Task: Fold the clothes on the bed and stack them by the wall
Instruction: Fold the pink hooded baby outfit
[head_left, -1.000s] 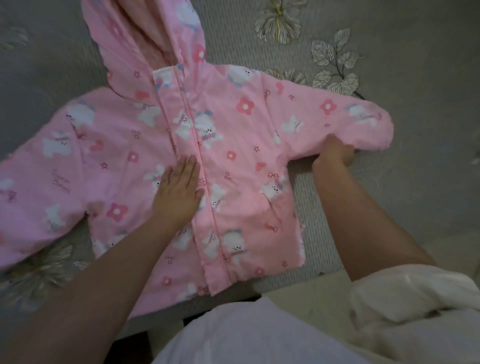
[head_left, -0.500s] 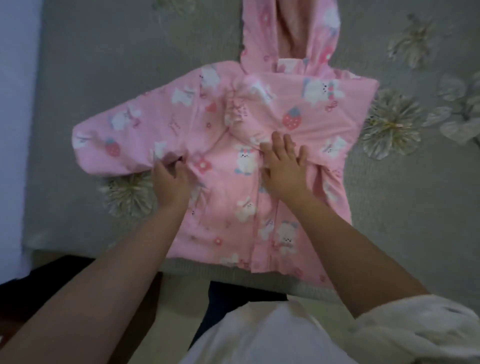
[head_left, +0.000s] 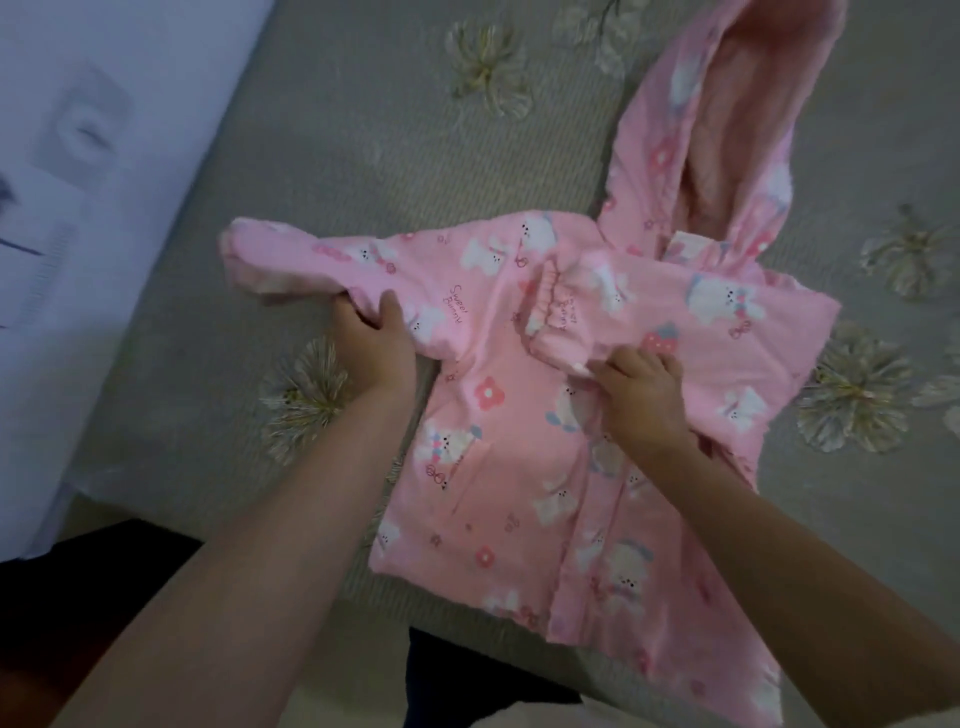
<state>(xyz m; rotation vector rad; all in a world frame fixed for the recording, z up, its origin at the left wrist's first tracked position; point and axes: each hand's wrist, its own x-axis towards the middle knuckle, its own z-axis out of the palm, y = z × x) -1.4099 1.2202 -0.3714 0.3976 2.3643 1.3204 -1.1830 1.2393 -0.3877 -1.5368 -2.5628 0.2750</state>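
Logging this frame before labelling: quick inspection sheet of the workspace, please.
Surface: grey bedspread with embroidered flowers.
Job's things: pink hooded jacket lies front up; right sleeve folded across the chest, left sleeve out sideways, hood unfolded.
Clutter: nothing seen.
Hands: left hand grips the left sleeve near the armpit; right hand holds the folded sleeve's edge.
Cables: nothing seen.
Surroundings: pale wall at left; dark floor below the bed edge.

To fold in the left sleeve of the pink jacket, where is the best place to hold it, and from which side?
Probably near the armpit, from its near lower edge, where the left hand already pinches the left sleeve. The sleeve lies spread outward, so the cuff would swing across the pink jacket.
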